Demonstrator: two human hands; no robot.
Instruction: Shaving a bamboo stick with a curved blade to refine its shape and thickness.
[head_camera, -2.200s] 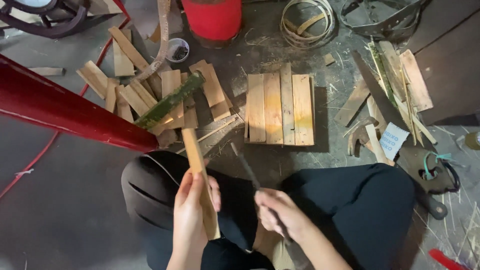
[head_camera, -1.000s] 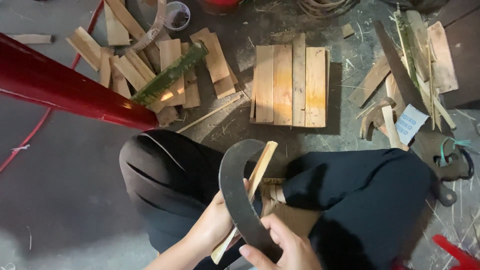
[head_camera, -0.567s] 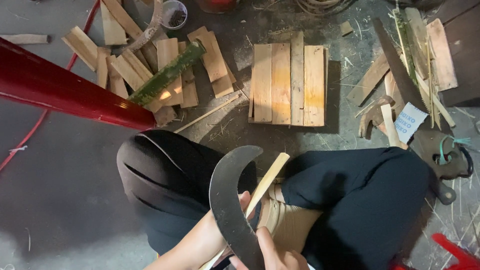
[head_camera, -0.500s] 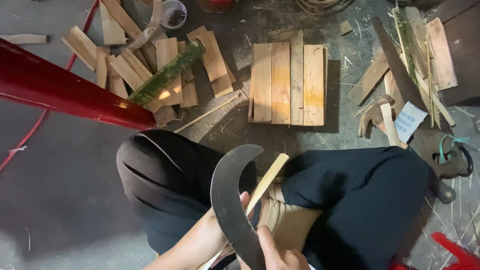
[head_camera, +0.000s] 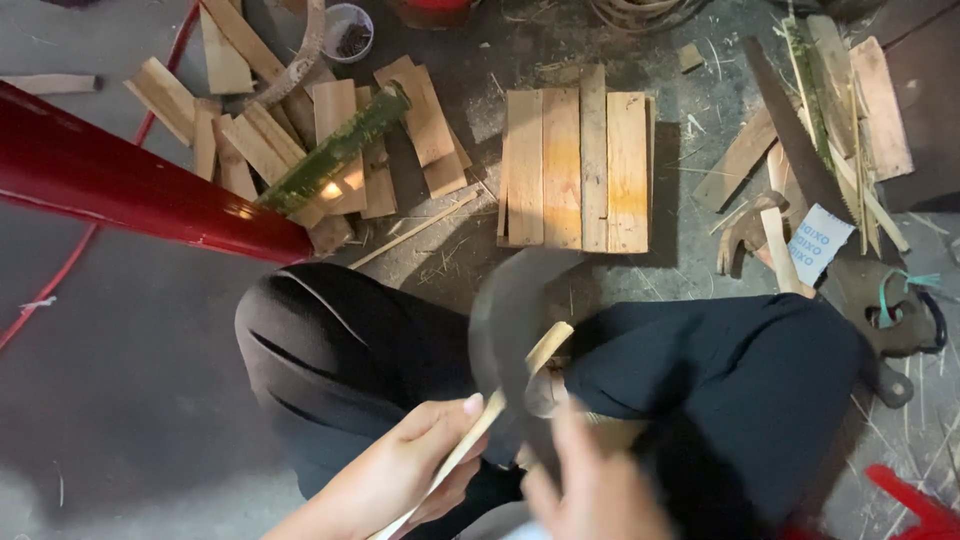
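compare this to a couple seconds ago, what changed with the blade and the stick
The right hand turned the curved blade from edge-on to broad side up and swung it onto the bamboo stick, which the left hand tilted from upright to slanting right. Both grips stayed, as did the row of slats.

The left hand reaches in from the lower left, fingers curled closed in a grip, thumb on top. The right hand sits low centre, motion-blurred, apparently clenched, with knees bent beneath both.
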